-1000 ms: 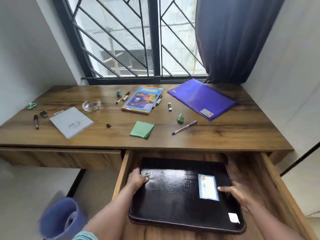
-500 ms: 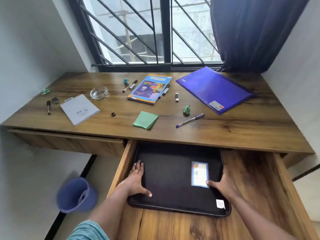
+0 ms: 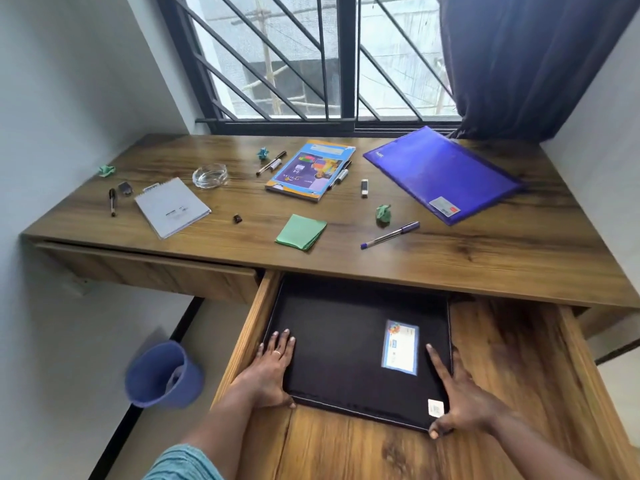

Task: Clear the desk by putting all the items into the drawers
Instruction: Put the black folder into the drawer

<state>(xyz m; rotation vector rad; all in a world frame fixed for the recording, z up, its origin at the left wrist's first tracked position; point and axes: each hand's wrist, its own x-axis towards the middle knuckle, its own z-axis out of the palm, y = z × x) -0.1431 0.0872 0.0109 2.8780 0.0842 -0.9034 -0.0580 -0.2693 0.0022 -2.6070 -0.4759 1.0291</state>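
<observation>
A wood-grain surface [image 3: 450, 265] under a barred window carries scattered stationery; below it the right-hand wooden drawer [image 3: 512, 375] stands open. Inside lies a flat black leather-look folder [image 3: 339, 358], seemingly stiff and light, sliding easily. The left hand [image 3: 272, 367] and right hand [image 3: 460, 403] lie spread flat, fingers on top, thumbs at its near edge. Its far edge sits under the surface; bare drawer floor remains on the right.
</observation>
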